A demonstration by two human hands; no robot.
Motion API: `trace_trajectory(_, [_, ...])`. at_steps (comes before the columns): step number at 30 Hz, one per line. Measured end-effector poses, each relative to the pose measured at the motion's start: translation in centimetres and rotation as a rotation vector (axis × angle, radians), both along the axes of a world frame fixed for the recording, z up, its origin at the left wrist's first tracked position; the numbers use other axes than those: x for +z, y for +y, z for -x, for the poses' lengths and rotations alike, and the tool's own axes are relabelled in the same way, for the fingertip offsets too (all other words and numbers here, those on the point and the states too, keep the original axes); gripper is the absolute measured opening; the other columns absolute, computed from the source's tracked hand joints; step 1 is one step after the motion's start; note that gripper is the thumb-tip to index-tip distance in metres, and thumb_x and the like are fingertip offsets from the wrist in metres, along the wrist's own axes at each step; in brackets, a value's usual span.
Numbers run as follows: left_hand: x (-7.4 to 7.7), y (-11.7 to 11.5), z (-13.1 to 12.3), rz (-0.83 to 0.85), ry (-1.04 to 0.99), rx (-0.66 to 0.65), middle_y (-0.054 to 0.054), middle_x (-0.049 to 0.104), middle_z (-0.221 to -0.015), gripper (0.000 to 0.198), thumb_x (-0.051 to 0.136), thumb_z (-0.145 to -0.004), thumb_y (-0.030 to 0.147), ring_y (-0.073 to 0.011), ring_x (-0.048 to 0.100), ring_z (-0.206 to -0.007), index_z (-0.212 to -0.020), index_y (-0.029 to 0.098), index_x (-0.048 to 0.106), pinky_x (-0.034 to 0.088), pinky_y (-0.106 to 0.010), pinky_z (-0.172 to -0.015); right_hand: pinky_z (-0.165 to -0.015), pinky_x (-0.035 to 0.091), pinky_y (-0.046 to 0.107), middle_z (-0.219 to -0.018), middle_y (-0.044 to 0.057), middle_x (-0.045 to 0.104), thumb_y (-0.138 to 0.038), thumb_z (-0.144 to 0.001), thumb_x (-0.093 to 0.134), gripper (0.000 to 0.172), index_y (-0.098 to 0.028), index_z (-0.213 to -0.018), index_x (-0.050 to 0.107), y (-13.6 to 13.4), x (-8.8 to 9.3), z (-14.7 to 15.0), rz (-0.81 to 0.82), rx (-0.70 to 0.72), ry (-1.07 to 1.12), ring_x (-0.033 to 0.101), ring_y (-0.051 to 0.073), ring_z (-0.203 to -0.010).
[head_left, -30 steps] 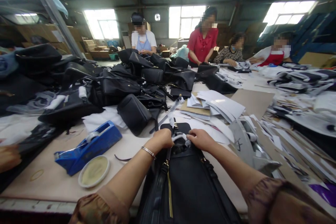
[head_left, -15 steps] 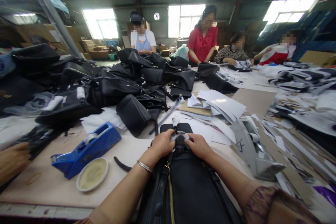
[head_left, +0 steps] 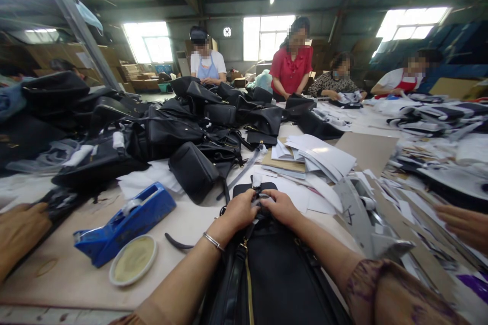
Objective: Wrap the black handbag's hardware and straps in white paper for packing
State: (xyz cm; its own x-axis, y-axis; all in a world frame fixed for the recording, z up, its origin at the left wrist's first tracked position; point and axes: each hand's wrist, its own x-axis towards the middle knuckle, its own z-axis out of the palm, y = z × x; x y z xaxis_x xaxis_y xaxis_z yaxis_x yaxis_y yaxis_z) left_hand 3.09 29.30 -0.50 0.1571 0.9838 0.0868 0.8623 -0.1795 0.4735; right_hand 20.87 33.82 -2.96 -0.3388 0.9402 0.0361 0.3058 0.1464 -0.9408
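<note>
A black handbag point(head_left: 274, 274) with a gold zip lies on the table in front of me, its top pointing away. Both my hands meet at its top. My left hand point(head_left: 239, 210) is closed round the handle area, with a silver bracelet on the wrist. Pressed against it, my right hand point(head_left: 280, 206) is also closed, pinching a white paper wrapping point(head_left: 256, 183) on the bag's handle. The handle itself is mostly hidden under my fingers.
A blue tape dispenser point(head_left: 125, 218) and a round dish point(head_left: 133, 260) sit at my left. Black bags point(head_left: 183, 127) are piled behind, white paper sheets point(head_left: 320, 155) and a grey dispenser point(head_left: 362, 218) at right. Other people's hands point(head_left: 19, 233) point(head_left: 463, 223) reach in; several people work across the table.
My two hands have closed together over the white wrapped handle, which showed between them before. A person's hand has come in at the right edge, and the one at left has come further in.
</note>
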Motion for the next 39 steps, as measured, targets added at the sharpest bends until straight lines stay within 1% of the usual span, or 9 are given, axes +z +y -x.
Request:
trace_trajectory(3, [-0.1, -0.1, -0.3, -0.026, 0.018, 0.01, -0.011, 0.07, -0.101, 0.026, 0.064, -0.081, 0.026, -0.0284, 0.067, -0.095, -0.105, 0.02, 0.058, 0.048, -0.033, -0.077, -0.056, 0.044, 0.028, -0.07, 0.005, 0.068, -0.045, -0.075, 0.061, 0.035, -0.014, -0.088, 0.069, 0.5, -0.4, 0.8, 0.134, -0.007, 0.118, 0.06, 0.017, -0.058])
trace_trajectory(6, [-0.1, 0.0, -0.7, -0.054, 0.022, -0.004, -0.012, 0.069, -0.101, 0.019, 0.062, -0.082, 0.022, -0.0282, 0.066, -0.095, -0.1, 0.018, 0.058, 0.048, -0.034, -0.079, -0.049, 0.04, 0.024, -0.068, 0.003, 0.067, -0.046, -0.071, 0.066, 0.036, -0.014, -0.087, 0.066, 0.6, -0.7, 1.1, 0.231, -0.008, 0.228, 0.056, 0.012, -0.052])
trace_trajectory(11, [-0.3, 0.5, -1.1, -0.066, -0.009, -0.038, -0.012, 0.069, -0.094, 0.007, 0.057, -0.086, 0.02, -0.0253, 0.066, -0.089, -0.091, 0.017, 0.059, 0.048, -0.032, -0.078, -0.045, 0.036, 0.021, -0.069, 0.002, 0.067, -0.045, -0.069, 0.066, 0.038, -0.014, -0.092, 0.065, 0.5, -0.6, 1.2, 0.325, 0.004, 0.323, 0.054, 0.01, -0.05])
trace_trajectory(14, [-0.4, 0.5, -0.9, -0.079, -0.056, -0.052, -0.01, 0.069, -0.093, 0.007, 0.055, -0.089, 0.021, -0.0235, 0.065, -0.088, -0.091, 0.017, 0.06, 0.047, -0.031, -0.077, -0.047, 0.038, 0.02, -0.072, 0.002, 0.068, -0.046, -0.069, 0.068, 0.041, -0.015, -0.096, 0.065, 0.4, -0.4, 1.1, 0.344, 0.01, 0.319, 0.055, 0.01, -0.054])
trace_trajectory(20, [-0.2, 0.0, -0.3, -0.098, -0.166, -0.089, -0.006, 0.071, -0.098, 0.013, 0.057, -0.088, 0.018, -0.0199, 0.065, -0.09, -0.099, 0.019, 0.063, 0.047, -0.027, -0.079, -0.049, 0.041, 0.021, -0.07, 0.006, 0.067, -0.059, -0.077, 0.064, 0.046, -0.013, -0.08, 0.067, 0.4, 0.3, 0.8, 0.362, 0.062, 0.241, 0.058, 0.013, -0.06])
trace_trajectory(23, [0.0, 0.0, -0.3, -0.101, -0.192, -0.088, -0.006, 0.071, -0.097, 0.011, 0.058, -0.087, 0.017, -0.0198, 0.065, -0.089, -0.096, 0.018, 0.065, 0.047, -0.027, -0.08, -0.047, 0.04, 0.021, -0.067, 0.006, 0.066, -0.062, -0.078, 0.062, 0.049, -0.013, -0.078, 0.066, 0.8, 1.1, 0.9, 0.377, 0.053, 0.202, 0.058, 0.014, -0.059])
trace_trajectory(28, [0.2, 0.1, -0.6, -0.096, -0.21, -0.07, -0.007, 0.072, -0.096, 0.012, 0.058, -0.09, 0.024, -0.0209, 0.065, -0.089, -0.095, 0.018, 0.067, 0.047, -0.028, -0.079, -0.045, 0.034, 0.02, -0.06, 0.003, 0.063, -0.055, -0.072, 0.071, 0.042, -0.013, -0.078, 0.069, 1.5, 1.9, 1.5, 0.377, 0.072, 0.188, 0.053, 0.012, -0.052])
trace_trajectory(35, [0.2, 0.0, -0.7, -0.081, -0.208, -0.036, -0.006, 0.071, -0.087, 0.01, 0.06, -0.089, 0.024, -0.0201, 0.065, -0.084, -0.088, 0.017, 0.067, 0.046, -0.028, -0.076, -0.047, 0.032, 0.021, -0.061, 0.001, 0.064, -0.034, -0.066, 0.069, 0.025, -0.013, -0.08, 0.073, 1.7, 1.6, 2.1, 0.322, 0.057, 0.214, 0.049, 0.01, -0.051])
trace_trajectory(39, [0.2, -0.2, -0.7, -0.082, -0.209, 0.002, -0.006, 0.071, -0.086, 0.005, 0.062, -0.087, 0.022, -0.02, 0.065, -0.082, -0.088, 0.017, 0.063, 0.044, -0.027, -0.071, -0.054, 0.041, 0.023, -0.07, 0.002, 0.07, -0.026, -0.064, 0.064, 0.026, -0.014, -0.085, 0.075, 2.0, 1.9, 1.9, 0.28, 0.048, 0.226, 0.057, 0.013, -0.058])
